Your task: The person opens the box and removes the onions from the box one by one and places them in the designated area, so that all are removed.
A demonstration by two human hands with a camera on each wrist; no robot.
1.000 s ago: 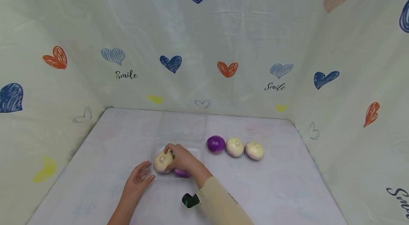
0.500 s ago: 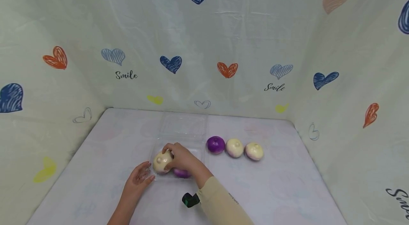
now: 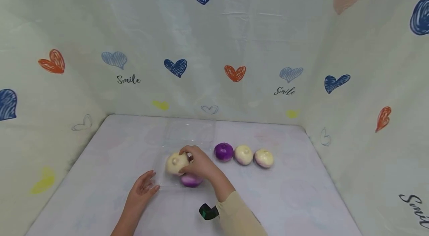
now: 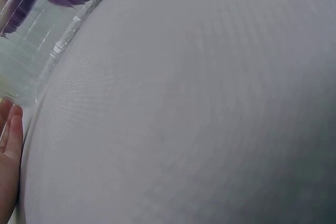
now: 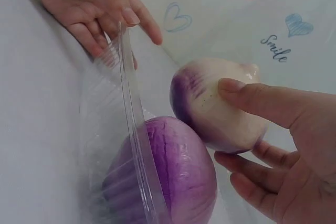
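My right hand [image 3: 202, 166] grips a white and purple turnip [image 3: 176, 164] between thumb and fingers. The turnip is over the left part of a clear plastic container [image 5: 135, 98]; in the right wrist view it appears raised beside a purple turnip [image 5: 184, 169]. That purple turnip [image 3: 191, 180] lies in the container near its front side. At the container's left front corner is my left hand [image 3: 139, 192], its fingers extended and its fingertips at the plastic wall. The left wrist view shows only part of this hand [image 4: 8, 150] beside the container.
Right of the container, a purple turnip [image 3: 223, 152] and two white turnips [image 3: 243, 155] stand in a row on the white table [image 3: 285, 195]. The clear lid [image 3: 190, 131] lies folded open behind. A heart-printed curtain [image 3: 207, 35] surrounds the table's back and sides.
My right hand has lifted the white and purple turnip up and a little to the right, uncovering more of the purple one. My left hand has stayed at the corner; the head view shifted slightly.
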